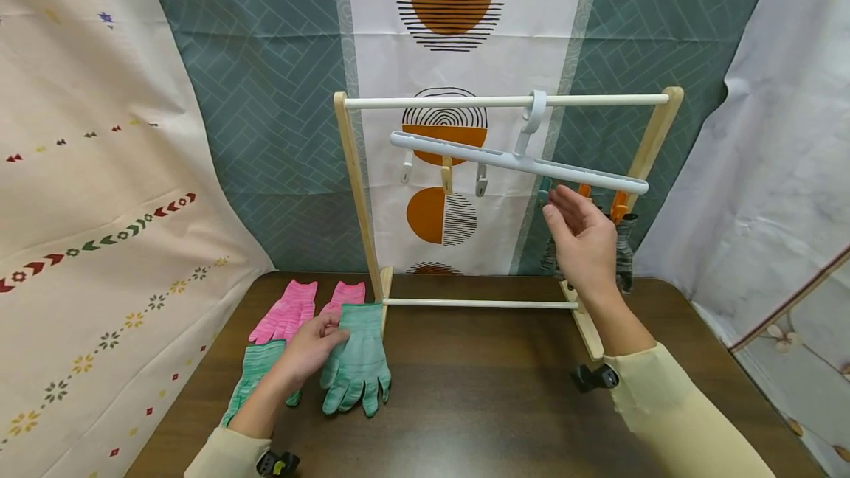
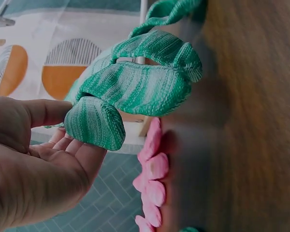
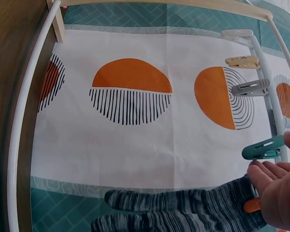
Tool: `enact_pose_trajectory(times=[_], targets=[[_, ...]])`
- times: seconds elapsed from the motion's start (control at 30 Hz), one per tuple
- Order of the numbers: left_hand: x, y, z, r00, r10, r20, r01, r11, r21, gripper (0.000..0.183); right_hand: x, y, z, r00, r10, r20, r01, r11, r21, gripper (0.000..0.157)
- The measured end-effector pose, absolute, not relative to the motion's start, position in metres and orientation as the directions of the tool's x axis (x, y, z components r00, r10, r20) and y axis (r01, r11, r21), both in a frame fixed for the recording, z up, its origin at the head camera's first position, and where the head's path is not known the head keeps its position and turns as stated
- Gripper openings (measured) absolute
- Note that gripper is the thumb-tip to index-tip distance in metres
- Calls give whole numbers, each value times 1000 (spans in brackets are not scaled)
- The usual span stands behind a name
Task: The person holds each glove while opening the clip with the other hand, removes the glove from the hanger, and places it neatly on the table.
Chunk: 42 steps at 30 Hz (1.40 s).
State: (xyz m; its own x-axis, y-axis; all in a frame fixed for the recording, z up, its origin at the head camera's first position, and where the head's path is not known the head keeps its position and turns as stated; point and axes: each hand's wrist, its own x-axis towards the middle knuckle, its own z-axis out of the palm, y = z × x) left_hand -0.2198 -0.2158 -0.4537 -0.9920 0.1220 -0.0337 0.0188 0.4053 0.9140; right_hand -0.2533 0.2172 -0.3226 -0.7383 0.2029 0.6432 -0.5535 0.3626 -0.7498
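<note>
My left hand (image 1: 307,349) pinches a green glove (image 1: 360,360) near its cuff, between thumb and fingers; in the left wrist view, its green fingers (image 2: 140,84) hang above the table. A second green glove (image 1: 254,371) lies under my left forearm. On the right, my right hand (image 1: 587,246) is raised below a tilted white hanger (image 1: 465,152). Thumb and fingers are apart beside a teal clip (image 3: 261,149), with the thumb close to its end; whether they touch is unclear. Dark striped gloves (image 3: 183,205) hang from orange clips (image 1: 619,206) behind this hand.
The hanger hooks over the top rod (image 1: 438,102) of a wooden rack (image 1: 355,190). A beige clip (image 1: 447,175), a grey clip (image 1: 481,179) and a white clip (image 1: 406,167) hang on it. Pink gloves (image 1: 290,310) lie at the table's back left. A lower rod (image 1: 478,304) spans the rack.
</note>
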Motion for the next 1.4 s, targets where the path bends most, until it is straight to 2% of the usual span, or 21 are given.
enact_pose_trajectory(times=[0.17,0.67,1.0,1.17,1.4], targets=[[-218,-220,-459,-993,108,-41,10,432,902,31,-251,218,-324,-719,211,662,-576,354,-737,43],[-216,-230,-474,-994,81,-77,-23,524,851,13,-238,221,-331,-666,205,717,-615,393,-683,40],[-215,-234,-479,-987,108,-118,-39,552,833,16,-231,228,-338,-655,187,732,-626,408,-665,42],[-214,-234,-481,-988,106,-109,-27,584,811,14,-228,231,-342,-651,184,736,-631,407,-661,43],[-214,-235,-482,-993,93,-73,6,655,756,21,-224,235,-346,-648,183,739,-617,442,-651,45]])
